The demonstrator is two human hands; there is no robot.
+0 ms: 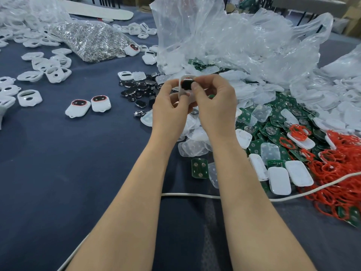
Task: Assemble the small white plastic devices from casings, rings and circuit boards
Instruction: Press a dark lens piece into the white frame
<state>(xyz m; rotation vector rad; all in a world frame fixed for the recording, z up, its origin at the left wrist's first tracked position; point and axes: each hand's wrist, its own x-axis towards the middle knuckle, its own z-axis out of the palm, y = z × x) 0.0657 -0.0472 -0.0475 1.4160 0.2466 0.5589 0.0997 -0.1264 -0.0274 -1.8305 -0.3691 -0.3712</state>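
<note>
Head view: both hands [195, 100] grip white casing [183, 89].

Broad table [58, 163] under dark-blue cloth

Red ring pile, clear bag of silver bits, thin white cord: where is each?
Pile of red rings [332, 196], head view, middle of heap.
Clear bag of silver bits [93, 43], head view, bulging middle.
Thin white cord [195, 195], head view, stretch between the forearms.

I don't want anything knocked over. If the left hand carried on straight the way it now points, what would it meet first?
Past the white casing it holds together with the right hand, the left hand would likely reach the clear plastic bag first, though depth is hard to judge.
</note>
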